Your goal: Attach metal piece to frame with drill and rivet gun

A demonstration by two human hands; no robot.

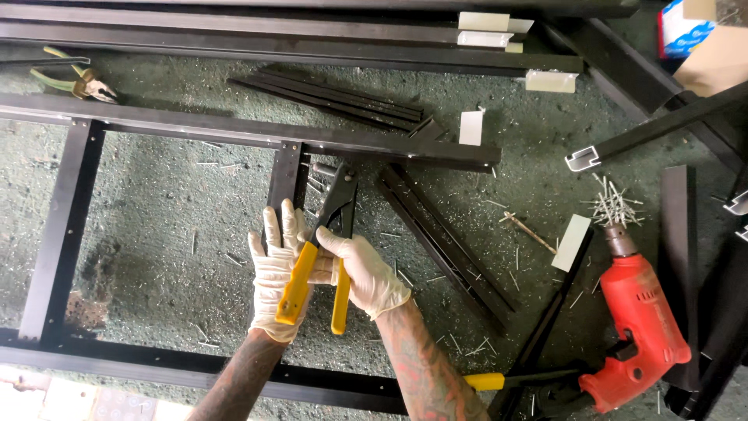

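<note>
I have both gloved hands wrapped on the yellow handles of the hand riveter (331, 249), left hand (274, 284) and right hand (360, 273) squeezing together, its nose set on the black metal frame (287, 175) joint to bear down squarely

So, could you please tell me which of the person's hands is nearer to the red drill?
Right. The right hand on the riveter's yellow handle is closer to the red drill; the left hand holds the other handle, farther away.
</note>
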